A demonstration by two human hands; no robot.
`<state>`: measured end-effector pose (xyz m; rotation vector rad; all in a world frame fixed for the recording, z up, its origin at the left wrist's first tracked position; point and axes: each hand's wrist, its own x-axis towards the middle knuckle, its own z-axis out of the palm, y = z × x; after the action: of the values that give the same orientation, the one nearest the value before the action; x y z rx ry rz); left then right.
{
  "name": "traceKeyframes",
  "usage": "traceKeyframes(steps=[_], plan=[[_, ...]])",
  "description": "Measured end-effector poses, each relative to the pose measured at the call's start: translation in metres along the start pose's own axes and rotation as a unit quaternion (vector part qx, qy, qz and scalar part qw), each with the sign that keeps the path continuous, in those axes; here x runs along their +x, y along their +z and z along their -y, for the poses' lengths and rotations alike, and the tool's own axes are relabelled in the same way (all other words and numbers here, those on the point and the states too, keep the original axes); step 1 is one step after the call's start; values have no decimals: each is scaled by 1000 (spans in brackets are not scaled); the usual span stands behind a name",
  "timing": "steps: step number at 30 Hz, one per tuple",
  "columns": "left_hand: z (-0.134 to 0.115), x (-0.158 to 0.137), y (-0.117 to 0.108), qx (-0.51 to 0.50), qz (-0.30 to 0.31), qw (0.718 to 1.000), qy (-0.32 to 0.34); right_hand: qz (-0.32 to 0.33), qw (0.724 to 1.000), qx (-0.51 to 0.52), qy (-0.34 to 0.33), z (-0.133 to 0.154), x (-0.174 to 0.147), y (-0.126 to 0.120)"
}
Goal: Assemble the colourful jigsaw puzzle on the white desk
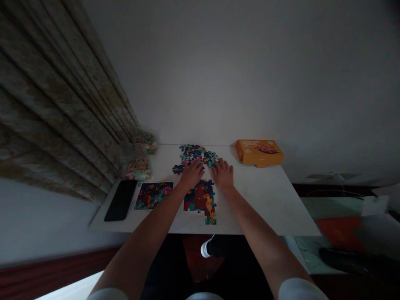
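Observation:
Loose jigsaw pieces (191, 152) lie in a heap on the white table (259, 200), toward the wall. My left hand (192, 174) rests on the near part of that heap with its fingers stretched forward. Beside the heap's right edge, my right hand (223, 174) lies with fingers spread, its fingertips near the pieces. No piece shows clearly held in either hand. Between my forearms sits a joined section of the jigsaw (199, 198), showing a brown figure and a yellow-orange one; a strip extends down at its lower right. My left wrist is just above its left corner.
A printed picture sheet (151, 195) lies left of the joined section, beside a black phone (121, 201). Clear bags of pieces (137, 164) stand by the curtain (59, 96). An orange puzzle box (260, 152) is at the back right. The table's front edge is close to my body.

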<state>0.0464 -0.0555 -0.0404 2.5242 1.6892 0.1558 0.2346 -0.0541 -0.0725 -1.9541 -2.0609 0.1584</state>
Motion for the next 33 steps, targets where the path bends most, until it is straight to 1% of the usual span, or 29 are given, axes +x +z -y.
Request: traceKeyframes(steps=[3, 5, 10, 14, 18, 20, 23, 25, 27, 29, 33], plan=[[9, -4, 2, 10, 3, 1000, 13, -16, 998, 5, 63, -1, 1, 4], [15, -9, 4, 12, 4, 1000, 14, -15, 997, 8, 77, -1, 2, 5], [31, -20, 3, 16, 3, 1000, -7, -13, 998, 17, 67, 0, 2, 2], [48, -27, 1, 19, 5, 999, -40, -19, 998, 22, 50, 0, 0, 1], [67, -32, -1, 12, 7, 998, -67, -23, 999, 25, 17, 1, -2, -1], [77, -33, -2, 3, -2, 996, -84, -8, 999, 26, -20, 1, -4, -4], [89, -32, -4, -6, -17, 992, -127, 27, 996, 21, -88, 2, -6, -8], [97, -30, -4, -10, -14, 988, -154, 40, 993, 13, -107, 2, -7, -9], [106, -27, -5, -17, -4, 985, -171, 38, 995, 5, -92, 3, -7, -9], [117, -24, -5, -33, -2, 983, -181, 28, 998, 0, -57, 4, -7, -8], [136, -13, -6, -87, -40, 978, -188, 14, 1000, -6, 8, 5, -4, -5]])
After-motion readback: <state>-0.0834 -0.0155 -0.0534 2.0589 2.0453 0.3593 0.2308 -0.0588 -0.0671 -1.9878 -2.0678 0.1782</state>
